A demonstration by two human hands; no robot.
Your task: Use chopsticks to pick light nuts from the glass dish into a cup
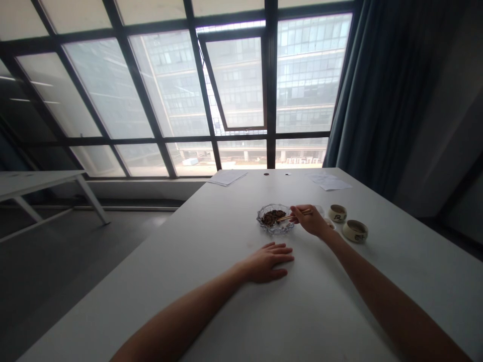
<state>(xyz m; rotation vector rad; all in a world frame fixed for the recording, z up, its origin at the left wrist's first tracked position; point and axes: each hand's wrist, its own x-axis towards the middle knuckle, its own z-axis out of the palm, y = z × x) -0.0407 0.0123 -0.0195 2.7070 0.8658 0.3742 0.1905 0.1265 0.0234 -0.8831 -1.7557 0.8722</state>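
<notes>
My right hand is closed round a pair of wooden chopsticks. Their tips reach left into a clear glass dish that holds small dark brown pieces. My left hand lies flat on the white table, fingers stretched out, holding nothing, a little nearer to me than the dish. Two small cream bowls stand right of my right hand: one bowl farther back, the other bowl closer. A small white dish is partly hidden behind my right hand.
Sheets of paper lie at the table's far edge, with more paper at the far right. A second white table stands to the left. Large windows fill the wall ahead, with a dark curtain on the right.
</notes>
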